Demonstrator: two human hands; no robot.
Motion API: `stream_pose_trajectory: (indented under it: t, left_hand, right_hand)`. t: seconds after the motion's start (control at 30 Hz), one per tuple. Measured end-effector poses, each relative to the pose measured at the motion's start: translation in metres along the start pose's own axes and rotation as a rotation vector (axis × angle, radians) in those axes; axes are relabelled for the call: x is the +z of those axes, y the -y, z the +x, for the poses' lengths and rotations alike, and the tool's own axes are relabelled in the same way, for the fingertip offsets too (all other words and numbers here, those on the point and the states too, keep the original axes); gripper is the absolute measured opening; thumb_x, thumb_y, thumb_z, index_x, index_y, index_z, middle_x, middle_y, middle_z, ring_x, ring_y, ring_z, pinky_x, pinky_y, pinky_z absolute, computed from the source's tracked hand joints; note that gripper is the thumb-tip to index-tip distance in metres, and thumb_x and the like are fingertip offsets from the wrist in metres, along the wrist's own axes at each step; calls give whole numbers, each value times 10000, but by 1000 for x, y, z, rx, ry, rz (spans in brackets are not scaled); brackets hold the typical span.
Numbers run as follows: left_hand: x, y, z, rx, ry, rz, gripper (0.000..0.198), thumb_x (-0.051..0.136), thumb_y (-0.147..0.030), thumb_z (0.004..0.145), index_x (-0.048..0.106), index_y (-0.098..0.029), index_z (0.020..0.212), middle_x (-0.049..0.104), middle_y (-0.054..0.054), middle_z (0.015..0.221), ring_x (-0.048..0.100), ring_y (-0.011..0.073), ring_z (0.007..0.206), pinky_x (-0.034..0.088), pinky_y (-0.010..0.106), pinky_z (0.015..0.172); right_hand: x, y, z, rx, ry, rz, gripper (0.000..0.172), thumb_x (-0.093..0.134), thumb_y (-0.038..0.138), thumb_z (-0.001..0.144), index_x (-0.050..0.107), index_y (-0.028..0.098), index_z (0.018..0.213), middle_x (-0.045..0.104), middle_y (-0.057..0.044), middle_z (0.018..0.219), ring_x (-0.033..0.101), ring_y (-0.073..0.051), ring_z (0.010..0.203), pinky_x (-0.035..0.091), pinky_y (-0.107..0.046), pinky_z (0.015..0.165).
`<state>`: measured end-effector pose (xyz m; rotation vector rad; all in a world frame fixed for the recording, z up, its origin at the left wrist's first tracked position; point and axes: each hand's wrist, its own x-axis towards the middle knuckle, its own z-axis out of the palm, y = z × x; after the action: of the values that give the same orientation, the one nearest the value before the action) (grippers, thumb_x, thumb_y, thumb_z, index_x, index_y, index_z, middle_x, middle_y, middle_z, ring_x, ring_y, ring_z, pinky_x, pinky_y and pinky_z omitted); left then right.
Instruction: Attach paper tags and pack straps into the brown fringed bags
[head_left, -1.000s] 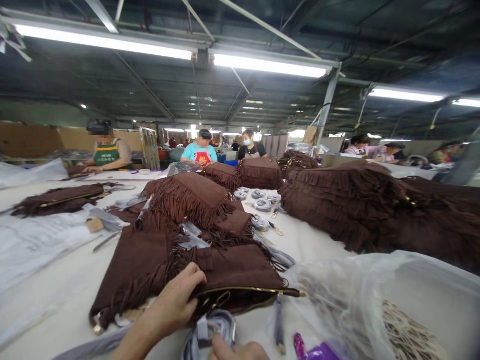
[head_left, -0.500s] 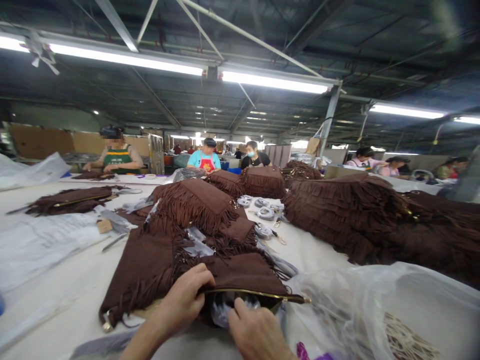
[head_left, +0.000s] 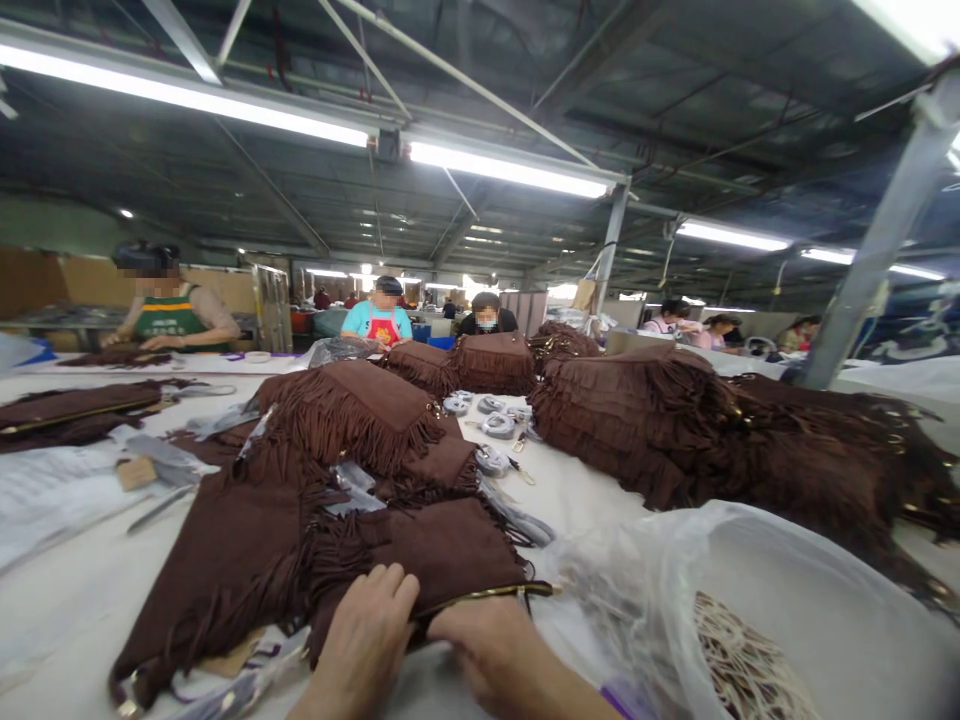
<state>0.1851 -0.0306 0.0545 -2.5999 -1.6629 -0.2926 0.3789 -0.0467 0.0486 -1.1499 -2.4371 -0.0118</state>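
Note:
A dark brown fringed bag [head_left: 442, 545] with a gold zip along its near edge lies in front of me. My left hand [head_left: 375, 615] is closed on the bag's near edge, left of the zip. Close beside it, my right hand [head_left: 499, 640] closes around the zipped edge; its fingertips are partly hidden. The zip's end [head_left: 536, 588] sticks out past the right hand. More brown fringed bags [head_left: 225, 545] lie against this one, to the left and behind. Plastic-wrapped pieces [head_left: 352, 488] lie among them.
A clear plastic bag [head_left: 675, 560] holding beige cords [head_left: 742, 650] stands at the right. Large heaps of fringed bags [head_left: 622, 420] lie behind it. Wrapped straps with gold clasps [head_left: 496, 425] lie mid-table. A brown tag [head_left: 136, 473] is at the left. Several people work across the table.
My right hand has come out of the bag's opening onto its zipped edge, nearer my left hand. The opening and the clear plastic inside no longer show. The view has turned right.

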Motion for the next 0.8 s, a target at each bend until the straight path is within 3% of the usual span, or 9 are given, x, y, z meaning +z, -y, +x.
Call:
stream_pose_trajectory:
  t: [0.1, 0.17, 0.3, 0.47, 0.6, 0.7, 0.8]
  left_hand:
    - [3, -4, 4, 8, -34, 59, 263, 425, -35, 838, 603, -206, 930, 639, 67, 997, 555, 254, 953, 416, 367, 816]
    - [6, -4, 5, 17, -61, 70, 285, 403, -15, 837, 604, -200, 919, 638, 70, 979, 557, 252, 935, 418, 365, 804]
    - [9, 0, 6, 12, -81, 95, 348, 346, 22, 831, 605, -193, 921, 640, 77, 963, 565, 258, 930, 422, 380, 808]
    - [-14, -12, -4, -12, -44, 23, 355, 377, 11, 773, 593, -186, 975, 629, 94, 1060, 550, 277, 1001, 411, 403, 867]
    - [-37, -53, -17, 31, 37, -281, 185, 479, -172, 820, 578, -192, 975, 638, 98, 1060, 571, 267, 993, 438, 365, 839]
    - [-38, -85, -17, -51, 134, -398, 262, 533, -332, 825, 578, -180, 1034, 663, 122, 1069, 603, 303, 1007, 462, 393, 847]
    - [-31, -100, -13, -191, 171, -410, 352, 527, -297, 814, 548, -156, 1136, 674, 153, 1103, 621, 341, 1042, 475, 431, 865]
  right_hand:
    - [-27, -34, -9, 284, -33, -281, 307, 453, -4, 811, 647, 204, 926, 683, -51, 873, 639, -208, 804, 420, -266, 654]
    - [-32, -57, -18, 410, 5, -467, 329, 447, -51, 794, 669, 182, 860, 685, -79, 851, 636, -218, 783, 393, -279, 637]
    - [-24, -76, -31, 366, 45, -497, 334, 475, -51, 809, 698, 195, 780, 687, -75, 819, 631, -235, 791, 376, -306, 643]
    - [-43, -53, -34, 303, -31, -470, 253, 512, 32, 832, 674, 223, 801, 691, -49, 837, 632, -232, 785, 339, -315, 634]
    - [-67, -23, -32, 238, -5, -404, 179, 516, 125, 849, 617, 235, 751, 696, -10, 658, 657, -215, 586, 226, -319, 501]
    - [-68, -8, -31, 144, -70, -336, 158, 475, 150, 872, 558, 238, 770, 687, 12, 602, 672, -211, 528, 230, -305, 469]
    - [-59, -2, -30, 46, -118, -209, 162, 436, 134, 889, 502, 246, 793, 679, 42, 592, 675, -177, 503, 288, -280, 453]
